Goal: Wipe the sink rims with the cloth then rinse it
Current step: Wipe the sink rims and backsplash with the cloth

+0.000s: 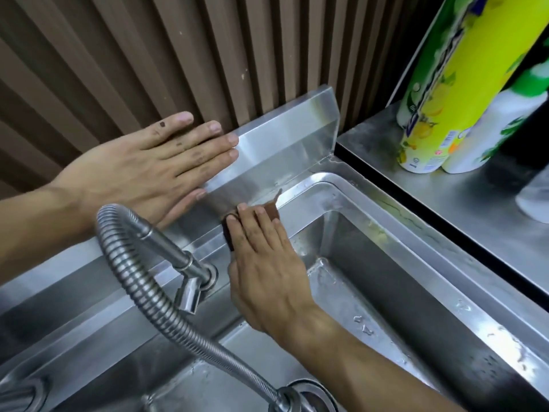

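Pressing my right hand (264,263) flat, fingers together, I am holding the brown cloth (269,212) down on the far rim of the sink (395,212), just below the steel backsplash (285,138). My left hand (148,168) is lying spread and empty against that backsplash, further left. Nearer me, the flexible faucet hose (154,295) is arching over the basin. Right of the sink, two bottles (439,114) are standing on the counter (463,197).
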`<state>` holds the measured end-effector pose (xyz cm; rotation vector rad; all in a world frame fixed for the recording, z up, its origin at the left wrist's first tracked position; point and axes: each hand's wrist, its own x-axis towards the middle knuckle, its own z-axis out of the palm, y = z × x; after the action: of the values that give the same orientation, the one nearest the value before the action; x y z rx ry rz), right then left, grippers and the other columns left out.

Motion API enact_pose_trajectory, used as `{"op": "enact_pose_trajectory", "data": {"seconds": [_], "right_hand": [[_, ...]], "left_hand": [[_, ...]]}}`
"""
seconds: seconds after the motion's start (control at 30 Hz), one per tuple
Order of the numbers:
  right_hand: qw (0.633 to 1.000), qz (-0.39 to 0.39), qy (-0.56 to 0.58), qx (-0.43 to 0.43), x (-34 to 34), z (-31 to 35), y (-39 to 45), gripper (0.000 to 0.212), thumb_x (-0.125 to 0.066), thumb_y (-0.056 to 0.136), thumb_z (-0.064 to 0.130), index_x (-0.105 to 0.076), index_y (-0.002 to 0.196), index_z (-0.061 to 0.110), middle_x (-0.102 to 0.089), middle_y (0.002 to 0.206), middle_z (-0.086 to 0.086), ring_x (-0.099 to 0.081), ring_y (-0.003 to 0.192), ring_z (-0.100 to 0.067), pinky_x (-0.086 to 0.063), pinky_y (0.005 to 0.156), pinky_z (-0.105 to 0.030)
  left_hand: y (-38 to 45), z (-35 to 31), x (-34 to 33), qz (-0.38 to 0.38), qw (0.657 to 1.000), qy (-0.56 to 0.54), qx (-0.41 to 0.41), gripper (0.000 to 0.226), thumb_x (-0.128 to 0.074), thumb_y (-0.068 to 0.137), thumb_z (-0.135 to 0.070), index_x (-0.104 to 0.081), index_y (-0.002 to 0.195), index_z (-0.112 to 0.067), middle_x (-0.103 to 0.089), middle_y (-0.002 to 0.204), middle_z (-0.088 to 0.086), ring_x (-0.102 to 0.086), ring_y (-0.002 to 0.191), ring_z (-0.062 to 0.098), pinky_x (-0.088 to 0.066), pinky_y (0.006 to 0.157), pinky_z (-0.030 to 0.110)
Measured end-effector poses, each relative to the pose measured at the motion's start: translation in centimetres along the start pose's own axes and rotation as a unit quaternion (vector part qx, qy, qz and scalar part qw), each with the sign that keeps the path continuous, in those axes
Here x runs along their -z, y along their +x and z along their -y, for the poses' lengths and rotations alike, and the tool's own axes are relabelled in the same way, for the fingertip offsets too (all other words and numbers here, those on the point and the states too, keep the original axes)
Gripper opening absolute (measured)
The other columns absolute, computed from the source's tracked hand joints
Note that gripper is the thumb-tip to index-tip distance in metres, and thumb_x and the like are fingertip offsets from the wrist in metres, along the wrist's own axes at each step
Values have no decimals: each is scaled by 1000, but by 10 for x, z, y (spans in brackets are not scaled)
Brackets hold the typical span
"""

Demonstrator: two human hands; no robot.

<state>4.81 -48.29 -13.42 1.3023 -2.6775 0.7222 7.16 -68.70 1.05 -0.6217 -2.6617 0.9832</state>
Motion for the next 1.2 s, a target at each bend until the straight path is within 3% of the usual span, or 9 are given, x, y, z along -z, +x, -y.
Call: {"op": "enact_pose_trajectory", "data": {"seconds": [0.1, 0.17, 0.37, 0.5, 0.63, 0.83, 0.97, 1.13, 1.2], "right_hand": [[992, -13, -70, -107, 16, -39, 24, 69, -20, 99, 33, -33, 157, -3, -31, 164, -24, -29, 153, -42, -24, 126, -57], [979, 32, -105, -170, 28, -63, 47, 74, -11, 98, 34, -15, 161, -4, -13, 169, -26, -13, 158, -41, -12, 129, -52], [974, 52, 15, -218, 28, -16, 49, 87, 8, 86, 37, 1, 161, -6, 4, 170, -27, 5, 159, -40, -2, 129, -52], [971, 104, 155, -148, 22, 29, 24, 84, -1, 87, 39, 13, 162, 3, 25, 169, -15, 27, 156, -26, 14, 128, -43], [949, 61, 240, -194, 31, 12, 47, 79, -30, 102, 28, 19, 160, 5, 30, 167, -12, 30, 154, -22, 17, 127, -40], [959, 41, 8, -281, 24, -15, 73, 82, -7, 95, 37, 18, 153, -15, 21, 162, -38, 15, 154, -51, 2, 128, -58], [977, 65, -70, -191, 21, -15, 51, 79, -13, 101, 38, 15, 154, -14, 18, 162, -38, 12, 154, -51, 3, 128, -57], [960, 55, -141, -235, 39, -67, 76, 86, 10, 90, 40, 6, 155, -16, 5, 165, -38, 1, 156, -51, -2, 129, -57], [954, 72, -148, -252, 47, -78, 88, 86, -1, 96, 44, 3, 154, -19, -1, 164, -40, -5, 155, -52, -4, 127, -58]], "left_hand": [[0, 1, 1, -5, 1000, -2, 0, 63, -21, 107, -35, -18, 162, -5, -18, 170, 14, -20, 156, 33, -7, 129, 48], [2, 1, 0, -11, 1000, -4, 1, 62, -22, 107, -33, -20, 162, -4, -20, 169, 15, -23, 155, 34, -8, 129, 48], [1, 1, -3, -9, 1000, -2, -11, 62, -20, 107, -34, -19, 162, -6, -15, 171, 11, -18, 158, 30, -6, 128, 49], [3, 0, 1, 4, 1000, -4, -18, 63, -27, 106, -33, -20, 162, -5, -15, 171, 12, -19, 157, 31, -13, 127, 52], [1, 0, 0, 7, 1000, 3, -17, 63, -26, 106, -33, -19, 162, -6, -14, 171, 11, -17, 158, 30, -6, 128, 49], [2, 1, 2, 7, 1000, -8, -27, 62, -22, 107, -34, -21, 162, -6, -18, 170, 12, -20, 157, 32, -6, 128, 48], [11, 10, -1, 8, 998, -35, -56, 63, -24, 106, -34, -30, 158, -1, -27, 166, 18, -27, 153, 36, -9, 128, 46], [48, 24, -6, 3, 994, -32, -105, 66, -28, 103, -38, -35, 157, -2, -33, 164, 18, -30, 151, 35, -7, 129, 42], [63, 20, -9, -1, 993, -30, -115, 67, -26, 103, -41, -32, 158, -3, -30, 165, 16, -28, 153, 36, -11, 128, 46]]}}
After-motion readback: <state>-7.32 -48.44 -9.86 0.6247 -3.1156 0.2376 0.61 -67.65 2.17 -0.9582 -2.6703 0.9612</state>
